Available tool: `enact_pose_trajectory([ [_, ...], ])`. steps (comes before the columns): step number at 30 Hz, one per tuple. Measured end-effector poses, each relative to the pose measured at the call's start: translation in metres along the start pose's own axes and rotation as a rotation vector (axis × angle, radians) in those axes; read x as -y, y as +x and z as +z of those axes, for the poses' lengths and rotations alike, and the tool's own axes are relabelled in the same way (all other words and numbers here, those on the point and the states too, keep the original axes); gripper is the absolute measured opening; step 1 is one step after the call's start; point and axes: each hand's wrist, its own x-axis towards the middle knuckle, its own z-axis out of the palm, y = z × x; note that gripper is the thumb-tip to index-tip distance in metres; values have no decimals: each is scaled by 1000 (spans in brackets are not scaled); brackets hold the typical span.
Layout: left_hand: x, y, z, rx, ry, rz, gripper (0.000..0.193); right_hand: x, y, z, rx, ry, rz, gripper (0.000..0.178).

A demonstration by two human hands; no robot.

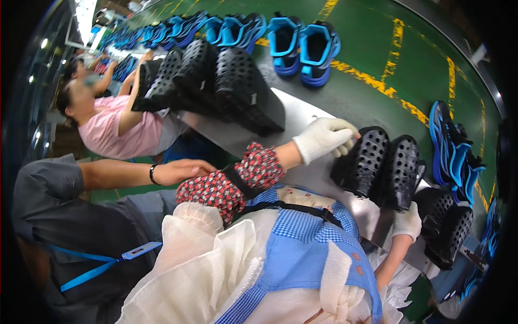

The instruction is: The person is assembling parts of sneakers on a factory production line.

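Note:
My left hand (325, 140), in a white glove, reaches forward with its fingers loosely bent and slightly apart; nothing shows in them. Its fingertips are beside a black shoe-shaped block full of round holes (372, 156). A matching perforated black block (402, 170) stands right next to that one. My right hand (407, 222), also gloved in white, is at the near end of this pair; the black blocks hide its fingers. A black band (241, 182) circles my left floral sleeve (259, 167). Another person's hand (186, 170) lies against that sleeve.
More perforated black blocks (245, 89) stand at the far left of the metal table (294, 110), and another pair (445, 224) at right. Blue-and-black shoes (315, 51) line the surface beyond. A person in dark clothes (102, 216) is close at left; one in pink (116, 129) works farther off.

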Motion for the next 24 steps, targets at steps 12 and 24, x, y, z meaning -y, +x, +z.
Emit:
enact_pose_trajectory([
  [12, -4, 12, 12, -71, 37, 15, 26, -22, 12, 17, -42, 110, -47, 43],
  [24, -25, 24, -6, -124, -292, 68, 31, -25, 11, 15, -91, 112, -23, 39],
])
